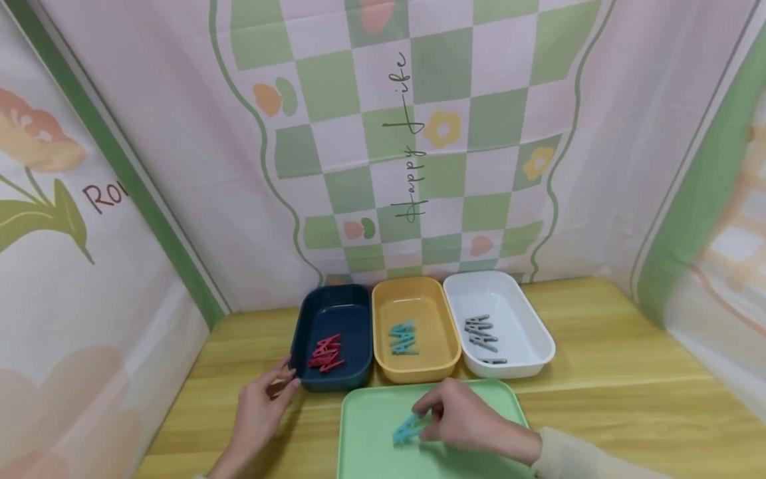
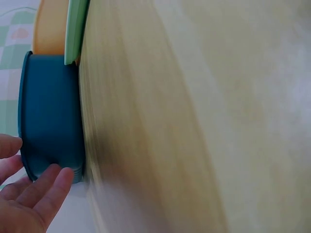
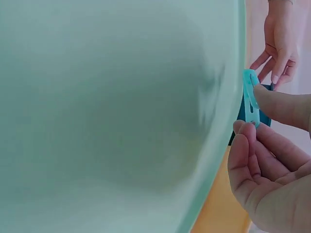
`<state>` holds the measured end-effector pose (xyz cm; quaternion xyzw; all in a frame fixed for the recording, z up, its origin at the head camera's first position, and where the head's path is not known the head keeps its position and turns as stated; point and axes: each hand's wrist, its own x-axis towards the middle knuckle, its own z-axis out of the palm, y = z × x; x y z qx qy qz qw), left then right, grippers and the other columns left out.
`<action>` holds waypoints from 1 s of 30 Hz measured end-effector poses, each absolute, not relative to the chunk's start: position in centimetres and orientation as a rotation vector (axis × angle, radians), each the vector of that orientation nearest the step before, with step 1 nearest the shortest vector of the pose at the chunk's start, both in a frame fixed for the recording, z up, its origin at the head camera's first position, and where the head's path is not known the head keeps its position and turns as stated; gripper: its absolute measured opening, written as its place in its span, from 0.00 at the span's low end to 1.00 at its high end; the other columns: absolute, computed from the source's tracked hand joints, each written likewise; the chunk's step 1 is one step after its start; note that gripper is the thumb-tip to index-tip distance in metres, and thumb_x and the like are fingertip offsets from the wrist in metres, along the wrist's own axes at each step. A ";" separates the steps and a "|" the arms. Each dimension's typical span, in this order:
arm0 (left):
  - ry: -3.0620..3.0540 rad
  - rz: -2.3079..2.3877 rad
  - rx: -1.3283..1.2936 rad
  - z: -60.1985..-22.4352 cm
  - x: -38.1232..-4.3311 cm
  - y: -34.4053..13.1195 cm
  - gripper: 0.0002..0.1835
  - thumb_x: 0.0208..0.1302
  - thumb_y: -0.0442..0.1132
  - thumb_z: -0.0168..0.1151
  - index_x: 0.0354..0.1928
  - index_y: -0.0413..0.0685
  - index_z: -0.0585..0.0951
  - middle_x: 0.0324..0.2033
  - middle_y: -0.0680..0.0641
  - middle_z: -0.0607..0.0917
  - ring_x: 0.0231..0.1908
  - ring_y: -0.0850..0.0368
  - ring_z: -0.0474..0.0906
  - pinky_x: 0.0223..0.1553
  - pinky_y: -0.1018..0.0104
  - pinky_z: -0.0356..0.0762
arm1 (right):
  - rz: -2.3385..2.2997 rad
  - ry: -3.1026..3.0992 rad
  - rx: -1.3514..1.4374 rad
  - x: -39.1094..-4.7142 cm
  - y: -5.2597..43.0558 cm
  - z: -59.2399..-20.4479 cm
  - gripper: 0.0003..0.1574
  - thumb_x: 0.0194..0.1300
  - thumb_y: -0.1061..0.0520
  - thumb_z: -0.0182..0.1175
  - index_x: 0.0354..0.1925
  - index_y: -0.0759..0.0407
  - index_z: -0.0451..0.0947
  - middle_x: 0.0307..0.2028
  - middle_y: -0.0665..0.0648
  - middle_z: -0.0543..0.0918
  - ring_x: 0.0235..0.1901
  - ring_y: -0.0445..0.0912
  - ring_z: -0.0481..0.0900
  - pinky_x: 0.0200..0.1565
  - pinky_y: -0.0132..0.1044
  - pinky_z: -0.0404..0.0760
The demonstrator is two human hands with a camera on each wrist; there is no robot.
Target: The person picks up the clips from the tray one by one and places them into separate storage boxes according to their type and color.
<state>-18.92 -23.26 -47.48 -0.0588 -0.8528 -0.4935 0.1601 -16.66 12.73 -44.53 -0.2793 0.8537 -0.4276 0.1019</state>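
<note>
My right hand (image 1: 463,416) pinches a light blue clothespin (image 1: 407,430) between thumb and fingers, low over the green tray (image 1: 359,426). In the right wrist view the clothespin (image 3: 250,97) spans from the thumb to the fingertips. My left hand (image 1: 261,402) is at the near left corner of the dark blue container (image 1: 335,384), its fairly straight fingers right at the wall and rim. Red clothespins (image 1: 326,354) lie in the dark blue container, light blue clothespins (image 1: 403,338) in the yellow container (image 1: 417,374).
To the right, a white container (image 1: 526,367) holds several grey clothespins (image 1: 481,332). The three containers stand in a row behind the tray on a wooden table (image 1: 628,399). Patterned cloth (image 1: 443,80) hangs behind and at both sides.
</note>
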 end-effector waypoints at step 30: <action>-2.415 -1.425 -0.194 -47.5 -19.0 -23.4 0.10 0.58 0.32 0.68 0.42 0.42 0.83 0.59 0.46 0.76 0.42 0.53 0.83 0.37 0.71 0.83 | -1.289 2.722 -0.699 -19.6 14.3 -38.7 0.17 0.48 0.52 0.75 0.39 0.53 0.86 0.24 0.44 0.82 0.23 0.41 0.76 0.23 0.32 0.77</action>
